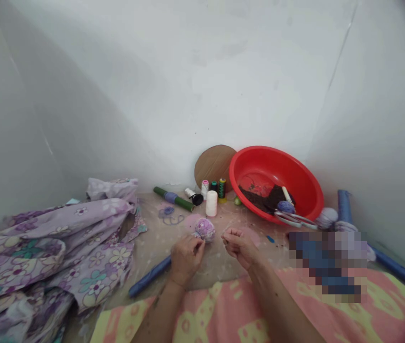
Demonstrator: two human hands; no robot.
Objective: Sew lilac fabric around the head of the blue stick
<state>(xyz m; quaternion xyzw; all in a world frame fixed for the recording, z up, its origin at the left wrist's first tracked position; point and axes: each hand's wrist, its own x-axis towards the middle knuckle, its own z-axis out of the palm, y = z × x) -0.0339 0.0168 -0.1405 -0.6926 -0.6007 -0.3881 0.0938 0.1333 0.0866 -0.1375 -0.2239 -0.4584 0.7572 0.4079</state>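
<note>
A small round bundle of purple floral cloth (205,229) sits in front of me. My left hand (187,257) is closed at its lower left side, fingers pinching its gathered end. To the right of the bundle and apart from it, my right hand (240,247) is raised with thumb and fingers pinched together. Whatever lies in that pinch, perhaps something thin, is too small to make out. Just beyond the bundle stands a white cone of thread (211,204).
Thread spools (222,188), a green tube wound with purple yarn (173,198) and a cardboard disc (213,164) lie toward the wall. A red basin (309,190) leans at right. Floral cloth (91,267) heaps at left; a pink-yellow blanket (216,314) lies nearest me, beside a blue tube (149,277).
</note>
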